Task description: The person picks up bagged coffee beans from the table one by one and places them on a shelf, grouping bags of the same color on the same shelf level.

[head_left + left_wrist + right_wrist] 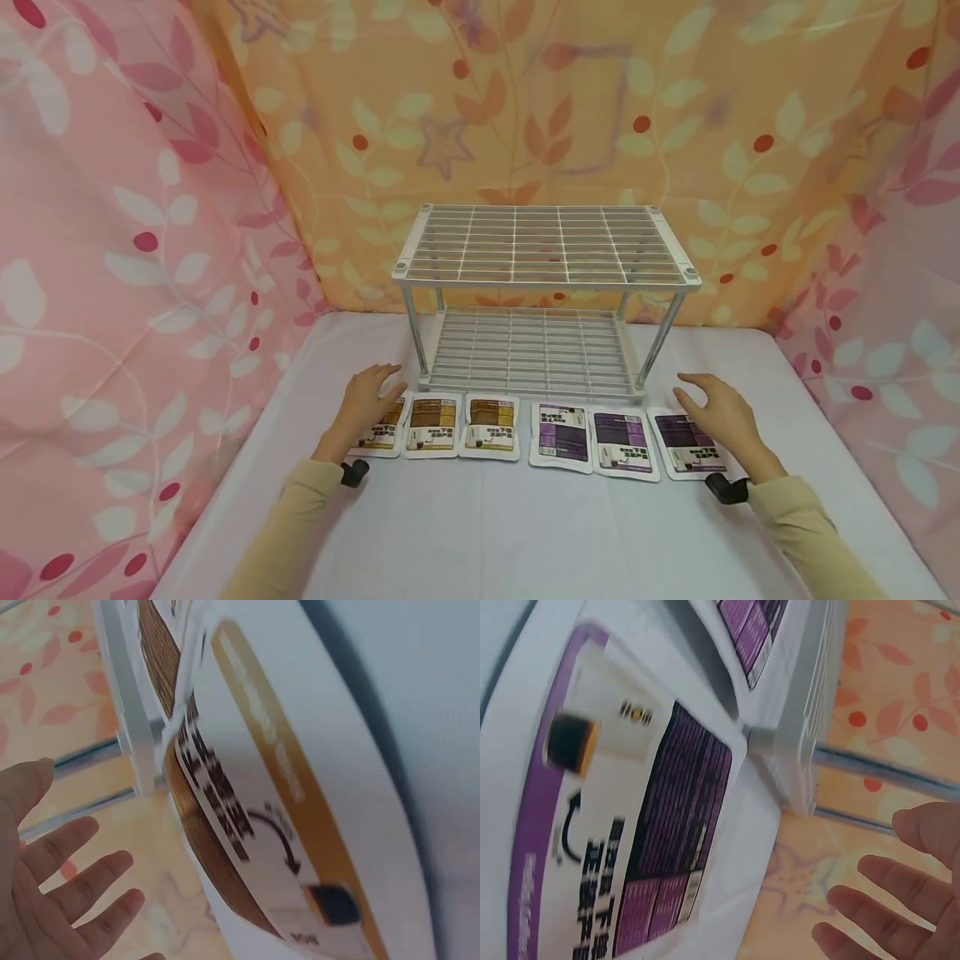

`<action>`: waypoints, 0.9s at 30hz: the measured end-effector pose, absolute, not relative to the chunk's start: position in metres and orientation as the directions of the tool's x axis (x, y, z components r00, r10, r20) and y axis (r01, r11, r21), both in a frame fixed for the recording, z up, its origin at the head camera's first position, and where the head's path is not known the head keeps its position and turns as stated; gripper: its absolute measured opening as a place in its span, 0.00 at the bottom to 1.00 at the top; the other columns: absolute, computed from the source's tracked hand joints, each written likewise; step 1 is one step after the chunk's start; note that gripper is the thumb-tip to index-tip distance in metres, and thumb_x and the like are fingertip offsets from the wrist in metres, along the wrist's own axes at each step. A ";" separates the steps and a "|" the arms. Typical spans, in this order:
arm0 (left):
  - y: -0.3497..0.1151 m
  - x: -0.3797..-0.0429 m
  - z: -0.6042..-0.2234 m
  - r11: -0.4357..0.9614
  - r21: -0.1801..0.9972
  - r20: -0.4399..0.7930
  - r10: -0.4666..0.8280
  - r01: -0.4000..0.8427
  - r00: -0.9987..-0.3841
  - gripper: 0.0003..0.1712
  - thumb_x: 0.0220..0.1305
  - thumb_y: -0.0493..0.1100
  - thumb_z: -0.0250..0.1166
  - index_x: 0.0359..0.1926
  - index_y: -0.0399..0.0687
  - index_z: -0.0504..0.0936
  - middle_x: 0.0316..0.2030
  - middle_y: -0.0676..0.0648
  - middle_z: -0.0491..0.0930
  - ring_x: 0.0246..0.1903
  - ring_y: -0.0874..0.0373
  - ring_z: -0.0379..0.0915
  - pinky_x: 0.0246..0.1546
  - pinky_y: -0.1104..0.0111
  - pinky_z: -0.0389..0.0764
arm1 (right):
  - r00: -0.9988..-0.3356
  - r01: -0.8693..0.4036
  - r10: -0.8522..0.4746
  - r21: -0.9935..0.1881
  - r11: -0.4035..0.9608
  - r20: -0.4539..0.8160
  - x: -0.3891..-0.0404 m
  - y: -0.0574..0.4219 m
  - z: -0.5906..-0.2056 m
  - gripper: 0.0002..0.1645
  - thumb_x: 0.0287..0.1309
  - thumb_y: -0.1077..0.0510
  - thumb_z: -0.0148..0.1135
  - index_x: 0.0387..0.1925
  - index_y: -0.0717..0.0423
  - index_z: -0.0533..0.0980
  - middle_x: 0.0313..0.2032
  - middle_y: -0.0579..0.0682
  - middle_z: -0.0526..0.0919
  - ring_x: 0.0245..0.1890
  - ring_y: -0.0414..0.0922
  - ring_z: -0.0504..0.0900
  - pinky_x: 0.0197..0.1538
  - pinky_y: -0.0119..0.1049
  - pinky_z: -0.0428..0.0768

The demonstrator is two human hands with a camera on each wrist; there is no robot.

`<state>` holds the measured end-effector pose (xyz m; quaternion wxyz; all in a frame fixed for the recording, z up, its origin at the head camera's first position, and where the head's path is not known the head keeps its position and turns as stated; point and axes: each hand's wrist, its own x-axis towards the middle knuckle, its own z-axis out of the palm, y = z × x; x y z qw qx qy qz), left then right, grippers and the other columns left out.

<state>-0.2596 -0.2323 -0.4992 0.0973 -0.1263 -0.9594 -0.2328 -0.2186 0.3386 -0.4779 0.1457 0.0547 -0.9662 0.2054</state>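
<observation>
My left hand (365, 402) hovers over the leftmost brown-and-white pouch (384, 440), fingers spread and relaxed, partly covering it in the head view. Two more brown pouches (432, 427) lie flat to its right. Above the rightmost purple-and-white pouch (690, 454) is my right hand (722, 414), its fingers loosely extended and holding nothing. Another two purple pouches (625, 443) lie to the left of that one. Both wrist views show the fingers apart from the printed pouches, with gaps between them.
Behind the row of pouches stands a white two-tier wire rack (543, 279) on metal posts, with a slatted lower shelf (528, 354). A white cloth (480, 533) covers the table. Floral curtains (150, 250) enclose the left, back and right sides.
</observation>
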 end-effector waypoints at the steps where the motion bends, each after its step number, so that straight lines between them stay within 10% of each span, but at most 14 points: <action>1: -0.230 -0.258 -0.499 0.853 0.430 0.244 0.207 0.297 -0.948 0.28 0.65 0.55 0.55 0.60 0.42 0.72 0.57 0.37 0.72 0.59 0.38 0.63 0.59 0.38 0.57 | -0.953 -0.163 -0.043 -0.385 0.908 0.300 -0.217 0.337 -0.478 0.25 0.60 0.48 0.56 0.52 0.61 0.75 0.52 0.67 0.75 0.51 0.67 0.72 0.44 0.63 0.72; 20: -0.197 -0.229 -0.501 0.731 0.578 0.220 0.288 0.362 -0.932 0.27 0.64 0.49 0.59 0.60 0.40 0.71 0.56 0.39 0.74 0.57 0.42 0.68 0.56 0.49 0.69 | -0.955 -0.245 -0.105 -0.535 0.809 0.278 -0.205 0.298 -0.498 0.26 0.61 0.51 0.58 0.57 0.60 0.71 0.54 0.66 0.74 0.40 0.63 0.81 0.35 0.53 0.81; 27: -0.183 -0.229 -0.500 0.717 0.609 0.155 0.311 0.339 -0.938 0.28 0.64 0.50 0.59 0.62 0.43 0.69 0.60 0.40 0.70 0.61 0.42 0.63 0.59 0.48 0.66 | -0.940 -0.323 -0.182 -0.570 0.756 0.290 -0.212 0.280 -0.497 0.25 0.62 0.53 0.57 0.57 0.62 0.71 0.54 0.66 0.74 0.54 0.65 0.71 0.43 0.56 0.78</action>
